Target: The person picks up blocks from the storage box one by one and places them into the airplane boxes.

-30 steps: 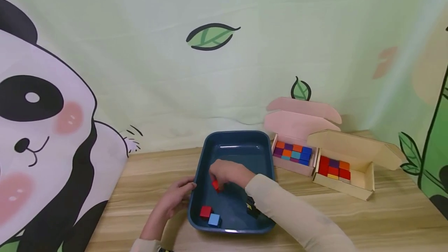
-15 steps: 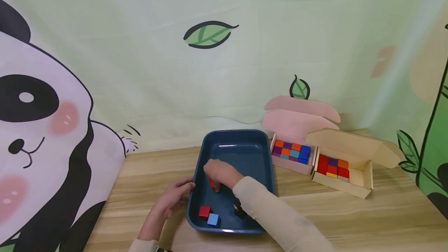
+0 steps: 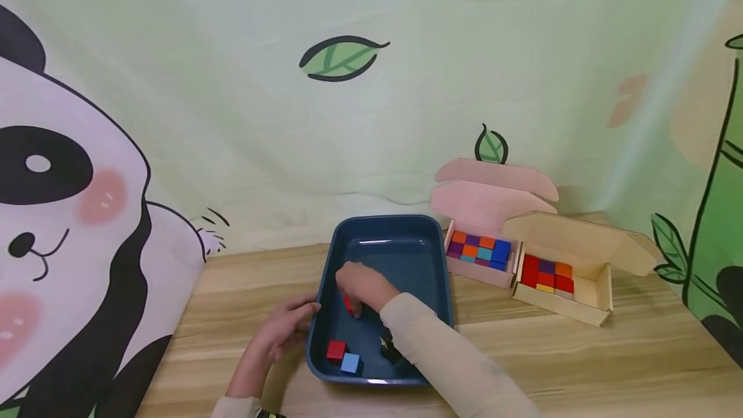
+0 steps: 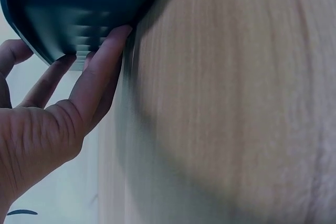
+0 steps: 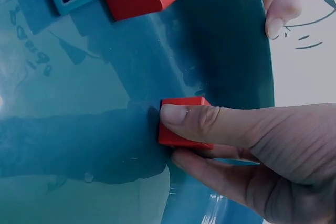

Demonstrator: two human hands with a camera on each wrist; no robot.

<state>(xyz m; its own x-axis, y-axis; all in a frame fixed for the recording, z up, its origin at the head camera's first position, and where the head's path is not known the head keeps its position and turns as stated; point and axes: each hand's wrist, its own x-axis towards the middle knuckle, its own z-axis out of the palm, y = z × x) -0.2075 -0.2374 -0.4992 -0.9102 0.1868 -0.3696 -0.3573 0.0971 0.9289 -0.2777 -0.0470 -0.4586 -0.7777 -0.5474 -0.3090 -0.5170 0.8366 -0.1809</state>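
Observation:
In the head view a dark blue tray (image 3: 400, 340) stands on the table. Inside it my right hand (image 3: 364, 286) pinches a red cube (image 5: 184, 132) between thumb and fingers, down by the tray's left wall. The right wrist view shows the thumb across one face and fingers underneath. My left hand (image 3: 284, 326) grips the tray's left rim, its thumb at the edge and its fingers against the outer wall (image 4: 58, 3). A second red cube (image 3: 336, 351) and a light blue cube (image 3: 351, 363) with a dark mark on one side lie in the tray's near left corner.
To the right, an open pink box (image 3: 478, 271) holds several orange, purple and blue cubes. Beside it an open tan box (image 3: 560, 305) has red, purple, orange and yellow ones on its left side. A printed cloth (image 3: 261, 115) hangs behind the wooden table (image 3: 244, 276).
My right hand has moved slightly left with the red cube, toward the tray's left wall. The left hand keeps its place on the rim. The whole view has shifted a little.

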